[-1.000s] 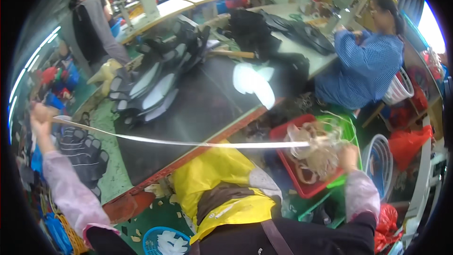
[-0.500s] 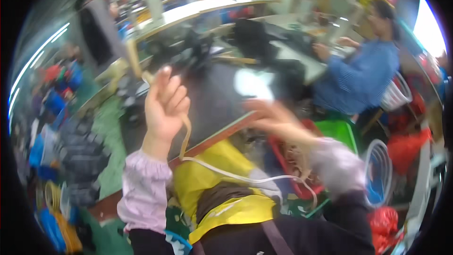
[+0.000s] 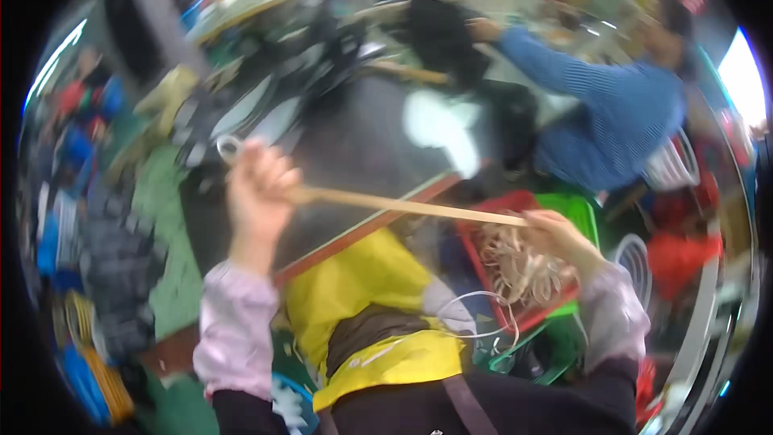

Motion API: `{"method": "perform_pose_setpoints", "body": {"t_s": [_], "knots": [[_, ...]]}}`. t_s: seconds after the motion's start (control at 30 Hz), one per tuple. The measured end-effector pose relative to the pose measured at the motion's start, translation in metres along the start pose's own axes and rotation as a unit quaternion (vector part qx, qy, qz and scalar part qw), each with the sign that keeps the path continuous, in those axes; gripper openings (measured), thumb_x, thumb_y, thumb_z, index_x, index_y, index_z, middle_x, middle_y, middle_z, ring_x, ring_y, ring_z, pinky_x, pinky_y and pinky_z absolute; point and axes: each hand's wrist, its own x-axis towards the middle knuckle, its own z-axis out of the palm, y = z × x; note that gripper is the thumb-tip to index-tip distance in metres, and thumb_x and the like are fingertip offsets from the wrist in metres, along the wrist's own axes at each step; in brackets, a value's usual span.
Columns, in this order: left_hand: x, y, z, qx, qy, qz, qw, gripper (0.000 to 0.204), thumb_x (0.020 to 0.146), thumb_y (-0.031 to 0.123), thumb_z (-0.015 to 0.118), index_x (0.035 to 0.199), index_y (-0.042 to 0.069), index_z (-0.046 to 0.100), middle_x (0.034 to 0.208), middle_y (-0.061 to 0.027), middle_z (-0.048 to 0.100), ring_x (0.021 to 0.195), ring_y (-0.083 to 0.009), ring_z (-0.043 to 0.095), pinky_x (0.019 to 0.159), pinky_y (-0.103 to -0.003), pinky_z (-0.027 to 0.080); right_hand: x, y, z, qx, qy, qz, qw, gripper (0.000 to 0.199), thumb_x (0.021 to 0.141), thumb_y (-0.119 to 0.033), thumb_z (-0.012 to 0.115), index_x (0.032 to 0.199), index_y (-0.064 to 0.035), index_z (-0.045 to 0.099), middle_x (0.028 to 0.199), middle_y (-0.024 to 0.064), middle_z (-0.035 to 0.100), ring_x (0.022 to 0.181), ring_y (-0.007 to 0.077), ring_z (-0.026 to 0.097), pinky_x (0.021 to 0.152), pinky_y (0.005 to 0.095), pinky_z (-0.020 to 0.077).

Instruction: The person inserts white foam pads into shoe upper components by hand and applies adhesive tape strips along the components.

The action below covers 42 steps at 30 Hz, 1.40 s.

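Note:
A long tan strip (image 3: 419, 208) is stretched nearly straight between my hands, above the dark tabletop and its reddish-brown edge. At its left end my left hand (image 3: 262, 191) is closed round the strip, and a small white loop (image 3: 229, 147) sticks out above the fingers. My right hand (image 3: 558, 238) pinches the strip at the other end, over a red basket (image 3: 469, 246) of pale coiled strips (image 3: 519, 270). Below the right hand a thin white length (image 3: 481, 296) curls in a loop over my lap. Motion blur softens the fingers.
The dark tabletop (image 3: 346, 137) carries black pieces (image 3: 322, 64) and a bright reflection. A green crate (image 3: 592, 229) adjoins the red basket. A co-worker in blue (image 3: 616, 113) sits at the right. Yellow cloth (image 3: 354, 274) covers my lap; dark bundles (image 3: 121, 274) lie left.
My right hand has moved right to above the red basket, and the strip that hung slack is now taut between both hands. The co-worker's arm has reached forward. The view has shifted slightly.

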Motion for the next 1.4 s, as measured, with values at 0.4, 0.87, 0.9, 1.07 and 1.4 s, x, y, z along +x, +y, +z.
{"method": "perform_pose_setpoints", "body": {"t_s": [0.4,0.87,0.9,1.07,1.4], "knots": [[0.003,-0.051,0.026,0.027,0.016,-0.074,0.997,0.023,0.096,0.02,0.05,0.115,0.01,0.056,0.083,-0.0016,0.047,0.086,-0.0177,0.049,0.086,-0.034,0.041,0.055,-0.081,0.083,-0.114,-0.083,-0.153,0.978,0.04,0.094,-0.009,0.064,0.132,0.0001,0.058,0.123,0.0089,0.066,0.109,0.0155,0.062,0.092,0.0289,0.0501],[0.035,-0.038,0.014,0.439,0.009,-0.147,0.887,0.079,0.082,0.027,0.049,0.155,0.003,0.03,0.143,-0.0138,0.049,0.132,-0.0234,0.049,0.111,-0.039,0.039,0.155,-0.141,0.17,-0.036,-0.077,-0.28,0.956,0.014,0.098,-0.012,0.063,0.103,-0.0001,0.067,0.075,0.0044,0.066,0.07,0.0073,0.061,0.065,0.0247,0.0499],[0.038,-0.041,0.015,0.469,0.009,-0.122,0.875,0.077,0.084,0.021,0.047,0.156,0.003,0.028,0.147,-0.0128,0.045,0.133,-0.023,0.048,0.111,-0.039,0.04,0.161,-0.145,0.168,-0.04,-0.013,-0.311,0.95,0.011,0.096,-0.009,0.065,0.102,-0.0003,0.066,0.076,0.0043,0.067,0.071,0.0069,0.062,0.065,0.0243,0.0503],[0.035,-0.066,0.024,0.523,0.009,-0.15,0.839,0.077,0.087,-0.002,0.036,0.159,0.006,0.011,0.149,-0.0146,0.038,0.122,-0.0253,0.052,0.097,-0.038,0.052,0.171,-0.166,0.16,-0.12,0.086,-0.359,0.922,0.031,0.084,-0.02,0.08,0.104,-0.0048,0.062,0.083,0.0047,0.067,0.067,0.0097,0.064,0.058,0.0261,0.0505],[0.046,-0.061,0.023,0.21,0.154,-0.201,0.944,0.048,0.104,0.044,0.046,0.135,0.007,0.052,0.129,-0.0124,0.058,0.118,-0.0243,0.059,0.101,-0.045,0.049,0.181,-0.142,0.153,0.005,-0.011,-0.41,0.912,0.018,0.084,-0.011,0.078,0.097,-0.0022,0.069,0.096,0.0015,0.059,0.078,0.0085,0.054,0.067,0.0256,0.0451]]}}
